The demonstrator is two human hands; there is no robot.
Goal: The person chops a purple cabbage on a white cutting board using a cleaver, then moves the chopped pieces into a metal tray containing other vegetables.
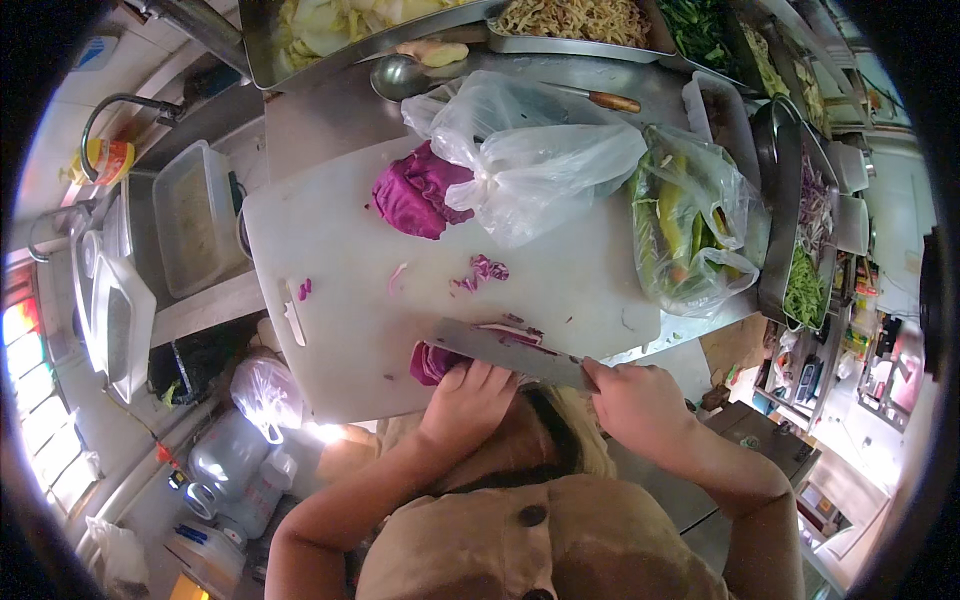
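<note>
My right hand (637,394) grips the handle end of a broad-bladed kitchen knife (510,352), whose blade lies slantwise over the near edge of a white plastic cutting board (337,217). Under the fingers of my left hand (472,397) a piece of red cabbage (431,363) is held against the board, close to the blade. Cut cabbage strips (517,334) lie along the blade's far side. Farther up the board are some shredded bits (484,270) and a larger chunk of red cabbage (420,191), partly covered by a knotted clear plastic bag (540,165).
At right, a plastic bag of green peppers (686,225) overlaps the board, beside a metal tray of shredded vegetables (806,255). A ladle (399,77) and a wooden-handled tool (615,102) lie behind. Metal trays of food (585,49) line the back. A sink with a plastic tub (195,217) is left.
</note>
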